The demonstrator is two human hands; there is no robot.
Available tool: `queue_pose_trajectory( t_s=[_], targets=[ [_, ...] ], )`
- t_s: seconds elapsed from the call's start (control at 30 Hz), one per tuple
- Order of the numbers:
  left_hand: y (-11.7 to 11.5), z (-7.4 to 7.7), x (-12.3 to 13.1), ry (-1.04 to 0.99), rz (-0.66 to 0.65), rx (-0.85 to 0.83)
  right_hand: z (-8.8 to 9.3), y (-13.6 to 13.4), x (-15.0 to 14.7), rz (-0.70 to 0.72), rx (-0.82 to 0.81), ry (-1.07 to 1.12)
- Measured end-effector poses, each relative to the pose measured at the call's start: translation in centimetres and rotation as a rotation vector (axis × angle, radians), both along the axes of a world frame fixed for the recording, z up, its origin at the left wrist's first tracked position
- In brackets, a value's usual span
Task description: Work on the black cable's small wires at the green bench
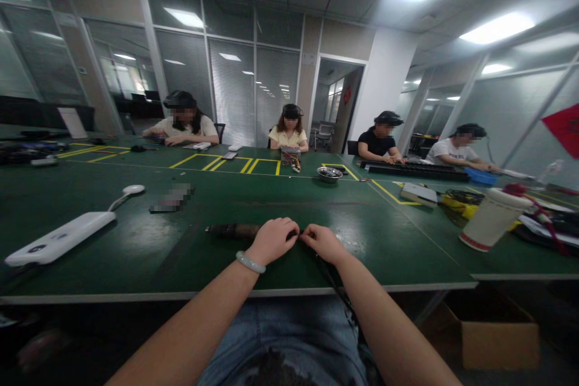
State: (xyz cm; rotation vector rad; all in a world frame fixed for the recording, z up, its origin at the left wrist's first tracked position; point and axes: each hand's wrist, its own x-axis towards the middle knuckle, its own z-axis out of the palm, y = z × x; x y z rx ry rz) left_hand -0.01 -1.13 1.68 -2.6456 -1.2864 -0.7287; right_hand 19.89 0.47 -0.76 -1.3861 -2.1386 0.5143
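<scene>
A dark, brownish cylindrical tool (239,231) lies lengthwise on the green table, its small metal tip pointing left. My left hand (274,238), with a pale bangle at the wrist, is closed over the tool's right end. Fingertips of my right hand (322,241) are pinched together just beside it, at the end where a black cord (332,277) comes off. This cord runs down over the table's near edge, under my right forearm. Both sets of fingers almost meet, and what lies between them is mostly hidden.
A white device (63,238) with a cable lies left, near a blurred phone-like object (172,199). Farther off are a metal bowl (330,174) and a grey box (418,194). At right stands a pale cup (491,220). Several people work across the table (384,241).
</scene>
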Motion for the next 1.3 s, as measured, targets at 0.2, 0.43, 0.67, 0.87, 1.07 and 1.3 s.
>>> queue_pose_trajectory(
  t_s=[0.2,0.43,0.67,0.87,1.07,1.3],
  targets=[
    [0.15,-0.23,0.03,-0.008,0.008,0.003,0.03,-0.01,0.05,0.002,0.019,-0.005],
    [0.04,-0.09,-0.03,0.004,-0.001,0.009,-0.05,0.02,0.02,0.002,0.021,-0.001],
    [0.03,-0.17,-0.01,-0.002,0.016,0.016,0.03,0.00,0.04,-0.001,0.008,0.000],
    [0.12,-0.22,-0.01,0.000,0.007,0.014,0.11,-0.07,-0.01,0.006,0.021,0.003],
    [0.14,-0.29,0.05,-0.008,0.011,0.010,-0.49,0.29,0.12,-0.007,0.003,0.019],
    [0.12,-0.25,0.08,0.005,0.010,0.011,-0.30,0.21,0.08,0.002,0.017,0.002]
  ],
)
